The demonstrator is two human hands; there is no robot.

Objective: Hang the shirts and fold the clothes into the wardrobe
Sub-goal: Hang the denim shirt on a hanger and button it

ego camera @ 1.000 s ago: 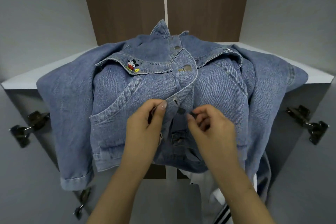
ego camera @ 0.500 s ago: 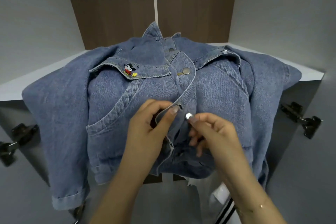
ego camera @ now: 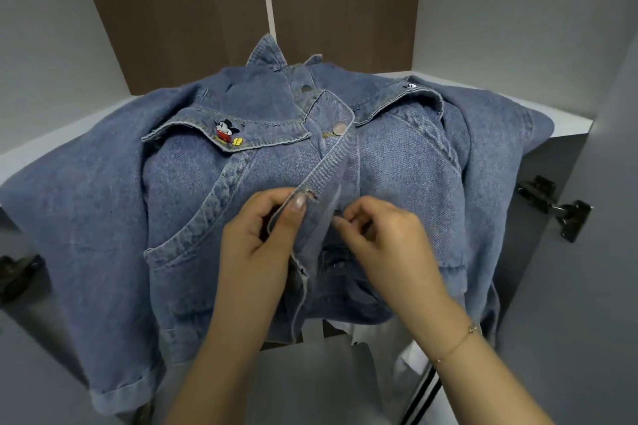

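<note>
A blue denim jacket point(ego camera: 179, 203) lies front-up on a white wardrobe shelf point(ego camera: 566, 115), its hem and sleeves hanging over the front edge. A cartoon mouse patch point(ego camera: 226, 131) marks the left chest flap, and the upper metal button point(ego camera: 339, 128) is fastened. My left hand point(ego camera: 262, 241) pinches the placket edge with the buttonhole at mid-front, thumb on top. My right hand point(ego camera: 383, 238) pinches the opposite placket just beside it, where the lower button is hidden under my fingers.
Grey wardrobe side walls stand left and right, with a brown back panel point(ego camera: 193, 10) behind. Dark door hinges point(ego camera: 559, 209) stick out at the right and at the left point(ego camera: 17, 269). A white garment with black stripes point(ego camera: 414, 376) hangs below the shelf.
The silver lower button seen at my right fingertips half a second ago is now covered. Both hands have drawn the two placket edges closer together.
</note>
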